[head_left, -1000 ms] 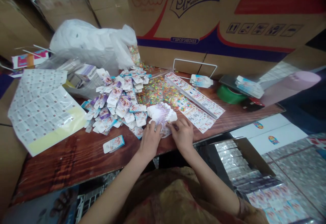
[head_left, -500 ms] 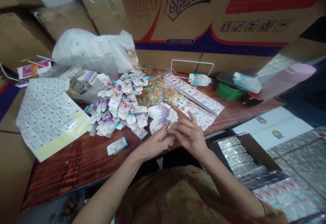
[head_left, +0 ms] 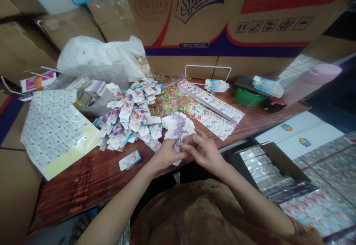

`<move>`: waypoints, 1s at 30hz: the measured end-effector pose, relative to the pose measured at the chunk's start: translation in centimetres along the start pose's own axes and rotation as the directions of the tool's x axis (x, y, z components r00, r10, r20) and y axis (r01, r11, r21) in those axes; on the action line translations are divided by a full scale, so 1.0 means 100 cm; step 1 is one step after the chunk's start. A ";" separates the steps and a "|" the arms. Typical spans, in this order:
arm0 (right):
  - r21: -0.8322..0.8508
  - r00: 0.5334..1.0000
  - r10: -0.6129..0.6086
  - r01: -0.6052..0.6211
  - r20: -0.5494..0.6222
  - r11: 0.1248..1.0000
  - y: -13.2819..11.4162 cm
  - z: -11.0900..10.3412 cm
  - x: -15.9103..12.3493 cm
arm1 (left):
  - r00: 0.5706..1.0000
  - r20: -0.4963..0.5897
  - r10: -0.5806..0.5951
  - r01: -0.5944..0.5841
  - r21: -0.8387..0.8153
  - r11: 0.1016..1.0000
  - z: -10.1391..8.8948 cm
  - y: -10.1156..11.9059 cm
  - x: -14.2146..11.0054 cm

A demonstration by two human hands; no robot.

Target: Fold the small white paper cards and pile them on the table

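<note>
My left hand (head_left: pixel 166 155) is closed around a small purple-and-white printed carton (head_left: pixel 177 145) near the table's front edge. Against the same carton, the fingers of my right hand (head_left: pixel 202 149) are bent and pinched together at its right side. Just beyond my hands lies a fanned stack of flat purple-printed cartons (head_left: pixel 178 123). To the left is a heap of small folded cartons (head_left: pixel 133 117) in purple, blue and white. One blue-and-white carton (head_left: pixel 130 160) lies apart in front of the heap.
A bag of colourful small pieces (head_left: pixel 169 100) lies behind the stack, with printed strips (head_left: pixel 213 102) to its right. Label sheets (head_left: pixel 59 130) cover the left side. Green tape (head_left: pixel 247 97) and a pink bottle (head_left: pixel 311 83) stand right. An open box (head_left: pixel 274 165) sits lower right.
My right fingers have come down and in toward the small carton, which now shows its purple print in my left hand. The view has shifted slightly.
</note>
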State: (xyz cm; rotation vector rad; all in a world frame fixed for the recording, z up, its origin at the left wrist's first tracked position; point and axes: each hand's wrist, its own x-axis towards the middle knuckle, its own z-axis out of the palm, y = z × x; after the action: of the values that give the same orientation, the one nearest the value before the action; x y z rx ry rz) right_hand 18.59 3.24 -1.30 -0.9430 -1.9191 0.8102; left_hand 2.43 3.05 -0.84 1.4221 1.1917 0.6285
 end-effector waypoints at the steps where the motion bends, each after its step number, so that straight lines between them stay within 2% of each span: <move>1: 0.063 0.999 0.032 -0.029 -0.040 0.998 -0.001 -0.001 -0.001 | 1.000 -0.021 -0.003 0.003 -0.028 1.000 -0.001 0.001 -0.001; 3: 0.220 0.981 0.132 -0.097 -0.146 0.971 -0.002 -0.004 -0.001 | 1.000 -0.026 -0.007 0.005 -0.090 0.996 -0.001 0.005 -0.005; 5: 0.420 0.949 0.272 -0.184 -0.161 0.889 -0.002 -0.007 0.000 | 1.000 0.013 -0.024 0.025 -0.136 0.990 -0.001 0.009 -0.009; 7: 0.613 0.923 0.385 -0.316 0.022 0.724 0.000 -0.010 0.003 | 0.997 0.060 -0.041 0.050 -0.152 0.987 0.001 0.012 -0.011; 9: 0.729 0.864 0.439 -0.464 0.247 0.503 0.001 -0.010 0.006 | 0.998 0.054 -0.040 0.048 -0.151 0.987 0.004 0.011 -0.011; 10: 0.757 0.828 0.456 -0.518 0.327 0.398 0.002 -0.009 0.007 | 0.999 0.032 -0.031 0.035 -0.151 0.988 0.006 0.009 -0.010; 12: 0.789 0.772 0.489 -0.566 0.406 0.238 0.004 -0.006 0.010 | 1.000 -0.027 -0.013 0.009 -0.147 0.989 0.010 0.005 -0.008; 14: 0.803 0.742 0.511 -0.576 0.434 0.155 0.006 -0.001 0.012 | 0.996 -0.088 -0.003 -0.008 -0.129 0.992 0.015 -0.001 -0.006; 16: 0.808 0.727 0.533 -0.575 0.433 0.127 0.009 0.003 0.013 | 0.986 -0.166 0.008 -0.025 -0.095 0.995 0.018 -0.006 -0.005; 20: 0.834 0.725 0.554 -0.543 0.409 0.095 0.018 0.011 0.012 | 0.950 -0.310 0.045 -0.101 -0.166 0.981 0.020 -0.012 -0.005; 22: 0.851 0.735 0.554 -0.518 0.392 0.086 0.022 0.014 0.010 | 0.941 -0.324 0.094 -0.169 -0.213 0.962 0.019 -0.013 -0.005; 24: 0.859 0.745 0.561 -0.500 0.361 0.112 0.023 0.015 0.007 | 0.933 -0.322 0.163 -0.225 -0.167 0.960 0.016 -0.013 -0.006; 26: 0.847 0.778 0.566 -0.472 0.272 0.243 0.023 0.016 0.004 | 0.924 -0.317 0.212 -0.242 -0.057 0.969 0.013 -0.013 -0.006; 28: 0.771 0.846 0.525 -0.394 0.091 0.501 0.020 0.015 0.001 | 0.913 -0.328 0.241 -0.234 0.061 0.970 0.012 -0.012 -0.007; 30: 0.604 0.916 0.390 -0.262 -0.089 0.753 0.015 0.014 -0.002 | 0.892 -0.372 0.257 -0.217 0.146 0.965 0.012 -0.010 -0.007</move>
State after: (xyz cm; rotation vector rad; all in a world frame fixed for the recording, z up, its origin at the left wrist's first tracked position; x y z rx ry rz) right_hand 17.88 3.57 -3.18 -0.9351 -1.2037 1.3544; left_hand 2.94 1.77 -1.90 1.5896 1.3816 1.0749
